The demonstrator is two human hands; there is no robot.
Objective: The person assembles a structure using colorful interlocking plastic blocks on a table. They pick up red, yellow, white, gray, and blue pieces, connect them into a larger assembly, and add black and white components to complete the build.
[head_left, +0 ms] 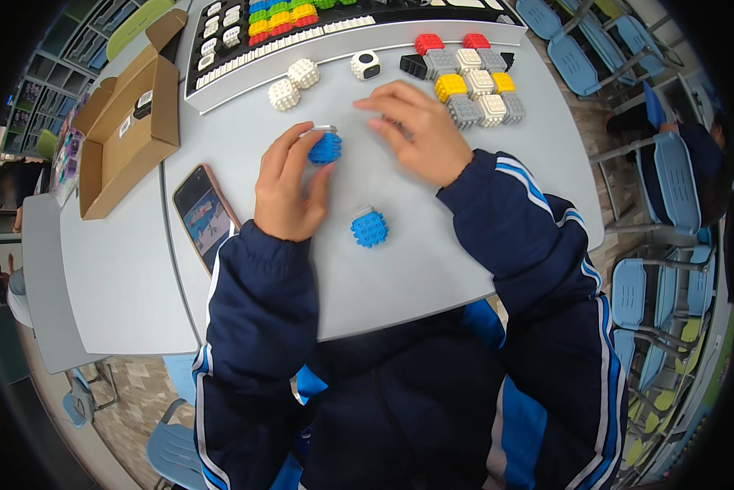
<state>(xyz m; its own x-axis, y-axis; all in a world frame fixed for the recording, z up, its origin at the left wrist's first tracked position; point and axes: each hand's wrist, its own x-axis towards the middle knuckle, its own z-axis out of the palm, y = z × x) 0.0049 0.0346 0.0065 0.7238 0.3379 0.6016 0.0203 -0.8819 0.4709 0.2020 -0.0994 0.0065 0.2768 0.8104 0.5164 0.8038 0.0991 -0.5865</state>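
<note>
My left hand [286,184] grips a blue studded cube block [326,148] on the grey table [432,261], fingers curled around its top and side. My right hand [416,131] hovers just to its right, fingers spread and slightly blurred, holding nothing. A second blue studded cube [370,228] lies free on the table below both hands. Two white studded cubes [294,83] sit beyond my left hand. A white cube with a dark face [365,65] stands beyond my right hand.
A cluster of red, yellow, grey, white and black cubes [475,82] sits at the far right. A long tray of coloured blocks [301,33] lines the far edge. A phone [204,216] lies at left, with an open cardboard box [126,122] beyond it. Blue chairs [669,188] stand right.
</note>
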